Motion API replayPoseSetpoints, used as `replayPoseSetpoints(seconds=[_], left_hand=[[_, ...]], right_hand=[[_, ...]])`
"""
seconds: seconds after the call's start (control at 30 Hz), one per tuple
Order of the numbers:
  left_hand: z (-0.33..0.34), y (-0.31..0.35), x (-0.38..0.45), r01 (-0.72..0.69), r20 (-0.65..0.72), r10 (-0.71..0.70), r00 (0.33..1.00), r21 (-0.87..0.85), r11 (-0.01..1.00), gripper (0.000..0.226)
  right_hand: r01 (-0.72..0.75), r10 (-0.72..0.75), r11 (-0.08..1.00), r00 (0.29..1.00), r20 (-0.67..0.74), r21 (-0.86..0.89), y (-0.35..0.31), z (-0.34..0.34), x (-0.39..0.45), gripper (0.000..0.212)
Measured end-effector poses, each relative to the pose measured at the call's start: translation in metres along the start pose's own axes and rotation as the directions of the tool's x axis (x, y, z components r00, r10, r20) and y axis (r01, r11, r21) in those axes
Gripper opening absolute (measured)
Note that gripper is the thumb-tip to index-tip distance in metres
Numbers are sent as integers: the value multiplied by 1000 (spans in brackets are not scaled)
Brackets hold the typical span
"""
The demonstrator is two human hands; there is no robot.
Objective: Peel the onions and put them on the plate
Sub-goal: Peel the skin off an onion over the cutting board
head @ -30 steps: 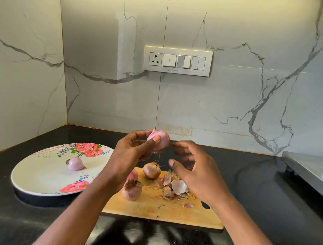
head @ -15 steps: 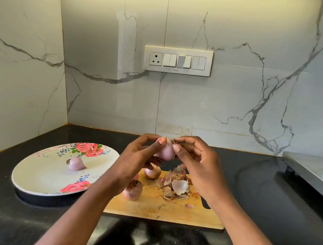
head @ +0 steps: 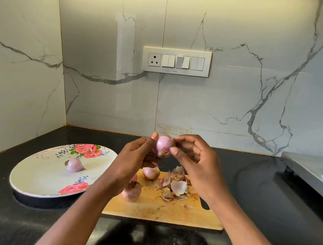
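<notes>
Head view: the left hand (head: 136, 156) grips a nearly peeled onion (head: 164, 145) above the cutting board (head: 162, 210), the right hand (head: 197, 161) pinching skin at its top. A slip could drop it among the peels (head: 175, 186), missing the plate (head: 38, 178) at eight o'clock.

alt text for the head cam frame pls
Two bare hands, left hand and right hand, hold a mostly peeled onion above a wooden cutting board carrying two unpeeled onions and skins. One peeled onion lies on a floral plate at left.

Pink-purple onion (head: 164, 144); white plate (head: 43, 177) w/ red roses — black counter (head: 264, 183), tan board (head: 162, 211).
</notes>
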State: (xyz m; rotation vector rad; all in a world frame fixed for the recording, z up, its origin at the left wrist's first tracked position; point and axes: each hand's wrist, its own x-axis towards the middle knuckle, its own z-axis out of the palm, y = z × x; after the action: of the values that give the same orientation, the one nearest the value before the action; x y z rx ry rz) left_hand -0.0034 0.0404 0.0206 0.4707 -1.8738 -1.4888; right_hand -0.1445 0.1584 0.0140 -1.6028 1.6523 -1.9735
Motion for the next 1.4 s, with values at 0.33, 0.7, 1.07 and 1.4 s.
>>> replayPoseSetpoints(seconds=[0.33, 0.7, 1.07, 1.4], left_hand=[[1, 1, -1, 29, 104, -20, 994, -83, 996, 52], [0, -1, -1, -34, 67, 33, 997, 13, 999, 52], [2, 0, -4, -35, 151, 47, 987, -80, 996, 40], [2, -3, -1, 8, 100, 4, 995, -127, 992, 50]], right_hand=[[-4, 4, 1000, 1000, -3, 12, 5, -1, 2, 19], [55, -55, 991, 998, 1, -124, -3, -3, -2, 27], [104, -106, 992, 994, -21, -77, 4, -5, 1, 28], [35, -33, 997, 999, 25, -69, -1, -5, 1, 19]])
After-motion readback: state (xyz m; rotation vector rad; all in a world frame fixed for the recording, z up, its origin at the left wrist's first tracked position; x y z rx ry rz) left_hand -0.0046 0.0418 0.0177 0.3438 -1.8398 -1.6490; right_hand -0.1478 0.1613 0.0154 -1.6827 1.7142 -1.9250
